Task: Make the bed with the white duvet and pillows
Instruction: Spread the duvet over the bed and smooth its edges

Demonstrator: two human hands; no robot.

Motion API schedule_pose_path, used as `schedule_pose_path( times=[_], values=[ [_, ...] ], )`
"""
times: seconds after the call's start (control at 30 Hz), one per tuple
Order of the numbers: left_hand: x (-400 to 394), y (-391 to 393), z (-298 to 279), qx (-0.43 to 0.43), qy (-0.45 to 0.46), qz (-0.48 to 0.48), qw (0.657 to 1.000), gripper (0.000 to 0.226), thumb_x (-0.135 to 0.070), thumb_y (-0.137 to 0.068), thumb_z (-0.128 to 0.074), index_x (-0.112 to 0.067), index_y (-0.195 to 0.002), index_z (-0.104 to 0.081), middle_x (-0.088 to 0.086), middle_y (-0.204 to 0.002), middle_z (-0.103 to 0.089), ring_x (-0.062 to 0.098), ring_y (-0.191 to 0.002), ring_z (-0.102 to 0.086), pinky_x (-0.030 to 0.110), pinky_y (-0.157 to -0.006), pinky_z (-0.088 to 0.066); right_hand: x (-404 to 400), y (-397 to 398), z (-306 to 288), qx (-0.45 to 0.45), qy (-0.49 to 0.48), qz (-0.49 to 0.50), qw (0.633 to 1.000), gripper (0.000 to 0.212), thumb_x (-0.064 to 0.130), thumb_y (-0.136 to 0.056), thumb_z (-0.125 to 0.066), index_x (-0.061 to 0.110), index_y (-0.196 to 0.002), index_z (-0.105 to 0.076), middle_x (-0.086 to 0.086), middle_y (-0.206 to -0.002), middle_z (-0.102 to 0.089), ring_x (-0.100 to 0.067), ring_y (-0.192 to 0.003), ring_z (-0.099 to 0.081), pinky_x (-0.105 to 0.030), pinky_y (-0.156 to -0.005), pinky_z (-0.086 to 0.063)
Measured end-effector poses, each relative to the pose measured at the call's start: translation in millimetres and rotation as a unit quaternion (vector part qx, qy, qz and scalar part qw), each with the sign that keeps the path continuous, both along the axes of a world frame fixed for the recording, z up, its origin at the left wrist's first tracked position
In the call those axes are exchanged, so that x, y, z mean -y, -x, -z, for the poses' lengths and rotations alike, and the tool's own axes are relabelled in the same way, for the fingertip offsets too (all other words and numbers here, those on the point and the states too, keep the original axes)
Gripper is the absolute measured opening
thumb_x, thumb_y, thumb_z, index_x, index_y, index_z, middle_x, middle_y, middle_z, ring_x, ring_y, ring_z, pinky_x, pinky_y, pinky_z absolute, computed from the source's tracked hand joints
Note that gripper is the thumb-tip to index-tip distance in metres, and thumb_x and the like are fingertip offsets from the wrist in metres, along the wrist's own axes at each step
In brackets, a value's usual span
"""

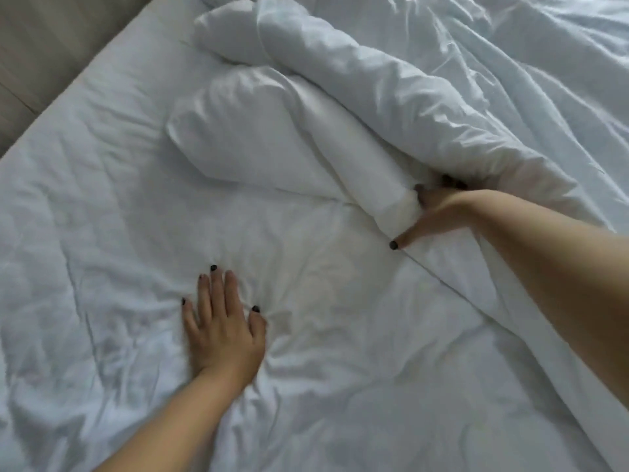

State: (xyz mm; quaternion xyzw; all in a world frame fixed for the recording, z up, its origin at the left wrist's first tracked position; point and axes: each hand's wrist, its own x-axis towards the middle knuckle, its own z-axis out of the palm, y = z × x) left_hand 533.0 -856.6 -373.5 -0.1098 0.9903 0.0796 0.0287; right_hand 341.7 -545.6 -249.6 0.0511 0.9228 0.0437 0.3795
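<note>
Far left, a strip of beige wall or headboard, matte, faintly ribbed; can't tell which. Then the bed: white cotton cover w/ a quilted look, creased all over, soft underneath. Left hand lies flat on it near the middle, fingers straight & spread, pressing so wrinkles fan out round the palm. Beyond it a pillow, plump, rounded corners; looks light, squashy, probably best taken by a corner or both ends. Right of that the white duvet is bunched in a thick roll running far-left to near-right, the rest spread rumpled to the right edge. Right hand grips the roll's near end, fingers tucked into the fold, thumb out. Bulky but light, I'd say; floppy, so grab hems/corners, not the middle.
</note>
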Motion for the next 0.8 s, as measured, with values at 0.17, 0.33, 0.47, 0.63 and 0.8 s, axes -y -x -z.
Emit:
schedule_pose_path(
  times=[0.17, 0.33, 0.47, 0.63, 0.8],
  values=[
    [-33.9, 5.4, -15.2, 0.059, -0.068, -0.081, 0.993, 0.072, -0.026, -0.084, -0.036, -0.008, -0.153, -0.027, 0.009, -0.163, -0.015, 0.028, -0.151, -0.011, 0.054, -0.117, -0.007, 14.0, -28.2, 16.4, -0.233, -0.025, -0.026, 0.972, 0.046, 0.024, -0.080, -0.065, 0.005, -0.122, -0.060, -0.015, -0.121, -0.061, -0.036, -0.113, -0.059, -0.040, -0.090, -0.051],
    [-61.5, 13.0, -46.0, 0.052, -0.254, -0.095, 0.961, 0.068, -0.014, -0.093, -0.055, -0.007, -0.153, -0.024, 0.012, -0.163, -0.013, 0.025, -0.151, -0.011, 0.040, -0.122, -0.010, 1.5, -47.3, -49.5, -0.230, 0.160, 0.096, 0.955, 0.017, 0.017, -0.073, -0.067, 0.005, -0.084, -0.064, -0.010, -0.079, -0.062, -0.033, -0.084, -0.065, -0.032, -0.073, -0.050],
    [-89.4, 28.9, -91.6, 0.057, -0.569, -0.218, 0.791, 0.066, -0.028, -0.100, -0.054, -0.014, -0.154, -0.019, 0.007, -0.158, -0.026, 0.020, -0.144, -0.030, 0.031, -0.115, -0.027, -21.7, -87.7, -140.7, -0.153, 0.324, 0.171, 0.918, 0.006, 0.005, -0.055, -0.056, 0.003, -0.058, -0.061, -0.002, -0.050, -0.055, -0.015, -0.049, -0.053, -0.023, -0.047, -0.044],
    [-118.2, 65.5, -140.0, 0.105, -0.790, -0.268, 0.542, 0.070, -0.062, -0.095, -0.038, -0.025, -0.153, -0.022, 0.009, -0.147, -0.044, 0.027, -0.135, -0.044, 0.044, -0.111, -0.034, -85.1, -79.6, -161.6, -0.382, 0.264, 0.249, 0.850, 0.027, 0.014, -0.059, -0.056, 0.005, -0.084, -0.062, -0.011, -0.074, -0.061, -0.026, -0.072, -0.057, -0.031, -0.063, -0.045],
    [-146.5, 81.2, -146.1, 0.139, -0.787, -0.225, 0.557, 0.036, -0.048, -0.096, -0.051, -0.023, -0.121, -0.056, 0.007, -0.137, -0.052, 0.020, -0.123, -0.054, 0.040, -0.099, -0.040, -76.6, -107.3, -90.3, -0.477, 0.094, 0.032, 0.873, 0.060, 0.017, -0.081, -0.041, 0.008, -0.140, -0.039, -0.026, -0.141, -0.036, -0.049, -0.123, -0.040, -0.060, -0.097, -0.037]
  ],
)
